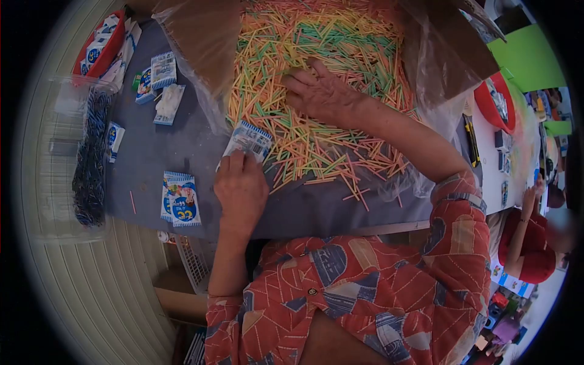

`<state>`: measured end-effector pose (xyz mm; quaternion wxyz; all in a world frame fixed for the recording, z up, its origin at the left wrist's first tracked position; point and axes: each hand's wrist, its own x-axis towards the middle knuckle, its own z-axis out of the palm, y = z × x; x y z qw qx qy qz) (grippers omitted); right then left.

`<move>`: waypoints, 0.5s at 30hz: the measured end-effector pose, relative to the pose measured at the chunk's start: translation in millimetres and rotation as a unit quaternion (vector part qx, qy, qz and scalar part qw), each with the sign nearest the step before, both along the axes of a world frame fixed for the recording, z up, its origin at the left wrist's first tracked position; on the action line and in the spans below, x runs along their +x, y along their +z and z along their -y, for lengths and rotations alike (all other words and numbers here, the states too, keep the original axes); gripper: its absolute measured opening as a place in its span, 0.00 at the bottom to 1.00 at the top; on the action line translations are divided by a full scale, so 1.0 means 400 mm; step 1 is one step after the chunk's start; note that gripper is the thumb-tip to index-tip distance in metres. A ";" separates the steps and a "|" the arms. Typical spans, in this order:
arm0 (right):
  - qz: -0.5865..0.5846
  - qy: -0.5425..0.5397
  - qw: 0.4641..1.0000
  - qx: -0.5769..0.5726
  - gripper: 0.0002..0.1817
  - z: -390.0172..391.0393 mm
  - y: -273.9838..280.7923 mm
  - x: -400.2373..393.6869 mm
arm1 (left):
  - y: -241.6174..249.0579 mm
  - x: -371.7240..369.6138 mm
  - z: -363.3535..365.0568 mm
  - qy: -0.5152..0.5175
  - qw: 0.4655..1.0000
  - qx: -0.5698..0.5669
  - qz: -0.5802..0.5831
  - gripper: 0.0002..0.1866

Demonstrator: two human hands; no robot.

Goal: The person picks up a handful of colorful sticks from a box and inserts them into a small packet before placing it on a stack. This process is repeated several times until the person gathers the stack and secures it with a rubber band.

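The left hand (240, 185) is pinching a small blue-and-white printed paper packet (248, 140) at the near edge of the heap of thin coloured plastic sticks (316, 91), fingers closed on its lower end. The right hand (322, 94) is lying flat on the heap, fingers spread, gripping nothing visible, just beyond and to the right of the packet. The sticks are lying every way on the grey surface (158, 152).

Little can be read here. The small blue-and-white printed paper packet (181, 202) lying on the grey table (152, 152), just left of the left hand (241, 190), bears a large yellow mark that looks like "63" or "C3"; its smaller print is too blurred to make out. The white barcode-edged packet (248, 140) under that hand's fingertips shows only illegible fine print.
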<state>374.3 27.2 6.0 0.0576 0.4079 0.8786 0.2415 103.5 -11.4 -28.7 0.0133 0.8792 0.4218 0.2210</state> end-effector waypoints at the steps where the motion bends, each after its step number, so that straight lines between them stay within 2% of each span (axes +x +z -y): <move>1: -0.014 0.015 1.000 0.000 0.14 -0.007 -0.004 0.004 | -0.003 0.003 0.005 -0.009 0.999 0.036 -0.007 0.12; 3: -0.029 0.033 0.999 0.000 0.13 -0.024 -0.017 0.007 | 0.002 0.005 0.003 -0.009 0.999 0.047 0.017 0.10; 6: -0.002 -0.020 1.000 -0.014 0.15 -0.035 -0.043 0.019 | 0.001 0.002 -0.005 -0.018 0.995 0.053 0.080 0.07; 8: 0.138 -0.069 0.980 0.124 0.16 -0.054 -0.042 0.031 | 0.003 -0.004 -0.007 -0.013 0.993 0.044 0.111 0.05; 9: 0.135 -0.064 0.981 0.125 0.16 -0.060 -0.035 0.039 | 0.004 -0.008 -0.008 -0.005 0.986 0.001 0.168 0.05; 10: 0.114 -0.116 0.984 0.069 0.17 -0.062 -0.025 0.053 | 0.005 -0.013 -0.008 0.004 0.974 -0.041 0.224 0.04; 11: 0.093 -0.167 0.982 0.013 0.18 -0.064 -0.023 0.063 | 0.008 -0.019 -0.008 0.011 0.974 -0.040 0.222 0.04; 12: 0.091 -0.161 0.983 0.013 0.18 -0.066 -0.027 0.070 | 0.015 -0.021 -0.008 0.019 0.972 -0.066 0.224 0.04; 14: 0.124 -0.112 0.978 0.124 0.13 -0.069 -0.032 0.082 | 0.022 -0.021 -0.012 0.024 0.969 -0.091 0.228 0.04; 15: 0.127 -0.113 0.978 0.125 0.13 -0.075 -0.033 0.075 | 0.023 -0.018 -0.014 0.025 0.978 -0.069 0.193 0.04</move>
